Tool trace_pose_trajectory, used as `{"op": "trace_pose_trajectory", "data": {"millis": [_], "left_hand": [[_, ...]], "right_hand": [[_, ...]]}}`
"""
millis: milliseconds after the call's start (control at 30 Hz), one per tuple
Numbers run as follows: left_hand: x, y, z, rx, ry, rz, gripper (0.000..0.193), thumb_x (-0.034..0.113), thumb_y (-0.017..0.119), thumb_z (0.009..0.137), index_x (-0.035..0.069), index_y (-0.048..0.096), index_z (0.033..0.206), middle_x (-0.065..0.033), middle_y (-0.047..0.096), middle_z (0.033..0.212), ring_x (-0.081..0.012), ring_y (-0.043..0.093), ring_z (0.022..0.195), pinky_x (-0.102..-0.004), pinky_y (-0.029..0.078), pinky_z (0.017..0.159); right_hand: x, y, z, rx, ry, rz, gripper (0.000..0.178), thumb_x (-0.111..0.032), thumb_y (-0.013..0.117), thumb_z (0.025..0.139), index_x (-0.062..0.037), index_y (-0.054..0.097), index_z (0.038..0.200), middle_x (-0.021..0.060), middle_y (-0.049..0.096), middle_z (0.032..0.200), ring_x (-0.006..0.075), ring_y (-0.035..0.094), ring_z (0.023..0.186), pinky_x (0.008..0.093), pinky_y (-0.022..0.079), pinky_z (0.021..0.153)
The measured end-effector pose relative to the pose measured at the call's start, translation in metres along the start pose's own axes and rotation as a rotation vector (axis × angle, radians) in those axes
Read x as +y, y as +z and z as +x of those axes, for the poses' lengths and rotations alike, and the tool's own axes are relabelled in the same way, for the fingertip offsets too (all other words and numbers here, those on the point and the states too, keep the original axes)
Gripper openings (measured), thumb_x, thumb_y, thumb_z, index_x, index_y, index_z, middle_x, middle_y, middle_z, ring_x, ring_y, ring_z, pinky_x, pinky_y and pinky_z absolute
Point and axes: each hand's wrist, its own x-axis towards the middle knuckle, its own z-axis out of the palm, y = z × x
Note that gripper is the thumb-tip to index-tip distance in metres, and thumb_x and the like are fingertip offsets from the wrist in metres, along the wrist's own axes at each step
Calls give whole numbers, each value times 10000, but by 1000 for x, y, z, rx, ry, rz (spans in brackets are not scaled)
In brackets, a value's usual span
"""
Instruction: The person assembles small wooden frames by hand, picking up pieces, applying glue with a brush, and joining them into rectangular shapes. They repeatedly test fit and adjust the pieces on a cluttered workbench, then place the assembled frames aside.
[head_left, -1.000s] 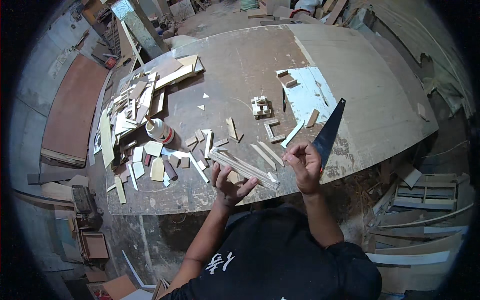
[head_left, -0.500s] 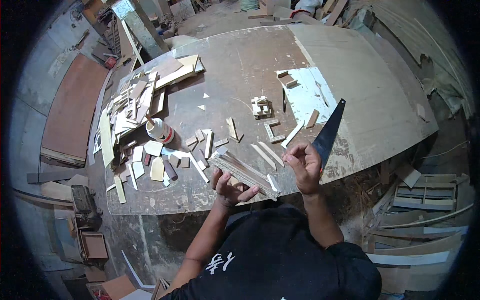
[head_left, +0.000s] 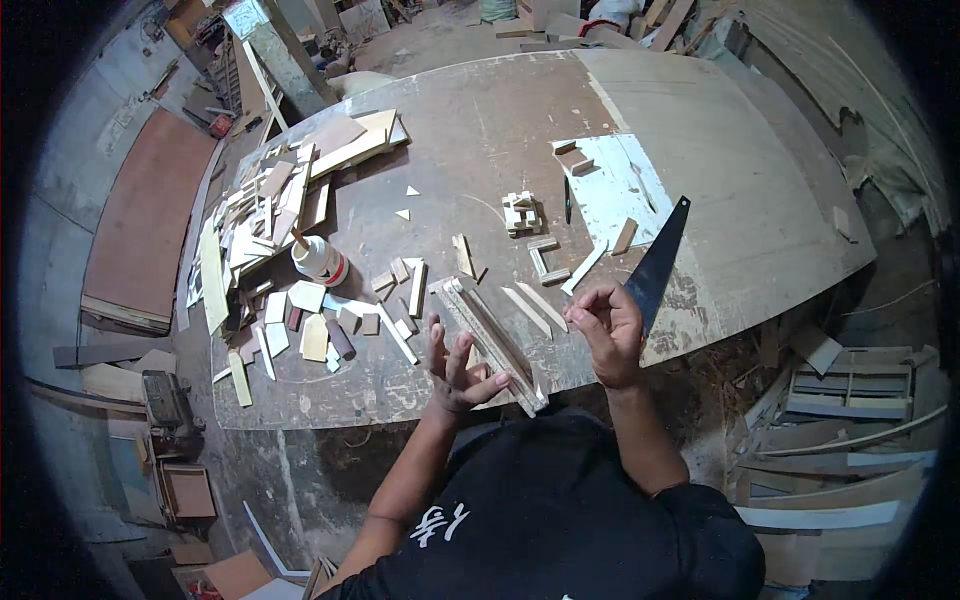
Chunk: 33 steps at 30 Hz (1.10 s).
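Note:
At the table's near edge, a long grooved wooden piece [head_left: 490,340] lies slanted, its lower end toward my body. My left hand [head_left: 460,378] supports it from the left, the thumb against its side and the upper fingers apart. To its right, my right hand [head_left: 612,335] is closed in a pinch; anything between the fingertips is too small to make out. Behind that hand is a handsaw [head_left: 660,262], its dark blade pointing away and its handle hidden. Two thin wooden strips [head_left: 533,309] lie between the hands, beyond the grooved piece.
Wood offcuts [head_left: 270,200] are heaped at the far left, beside a white glue bottle [head_left: 320,261]. Small wooden blocks [head_left: 315,338] lie scattered nearby. Farther off stand a small stacked wooden frame [head_left: 521,214] and a U-shaped wooden piece [head_left: 548,262], near a white sheet [head_left: 610,190].
The grooved wooden piece has turned steeper and rolled to show another side. The left hand's fingers have spread and lifted. The right hand has barely moved.

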Motion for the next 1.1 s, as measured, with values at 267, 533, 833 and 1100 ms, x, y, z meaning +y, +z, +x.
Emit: {"op": "trace_pose_trajectory", "data": {"millis": [267, 533, 833, 1100], "left_hand": [[2, 15, 17, 198, -277, -339, 874, 181, 852, 702, 197, 277, 1360, -240, 348, 1417, -385, 433, 1292, -486, 444, 1025], [-17, 13, -59, -250, -614, -113, 990, 338, 832, 683, 14, 225, 1395, -215, 394, 1292, -329, 501, 1155, -452, 482, 935], [-9, 8, -9, 184, -1355, -1319, 835, 399, 691, 753, -1, 320, 1384, -127, 437, 1348, -258, 441, 1245, -424, 344, 1060], [-7, 6, -6, 125, -1277, -1862, 1122, 383, 859, 659, 45, 195, 1499, -120, 371, 1457, -287, 385, 1341, -465, 318, 1110]], "right_hand": [[2, -3, -3, 8, 2, -23, 116, -13, 618, 855, -35, 522, 917, 60, 602, 848, 107, 599, 795, 249, 490, 751], [2, -3, -5, -12, 10, -7, 106, 5, 603, 863, -41, 524, 916, 42, 582, 855, 85, 555, 769, 236, 459, 703], [16, -8, -6, -67, 96, -111, 132, 28, 595, 867, -32, 510, 949, 24, 562, 866, 77, 536, 773, 237, 447, 722], [11, -3, -12, -256, 611, 300, 478, -239, 541, 931, -29, 352, 1316, 154, 609, 1104, 238, 650, 921, 408, 552, 790]]}}
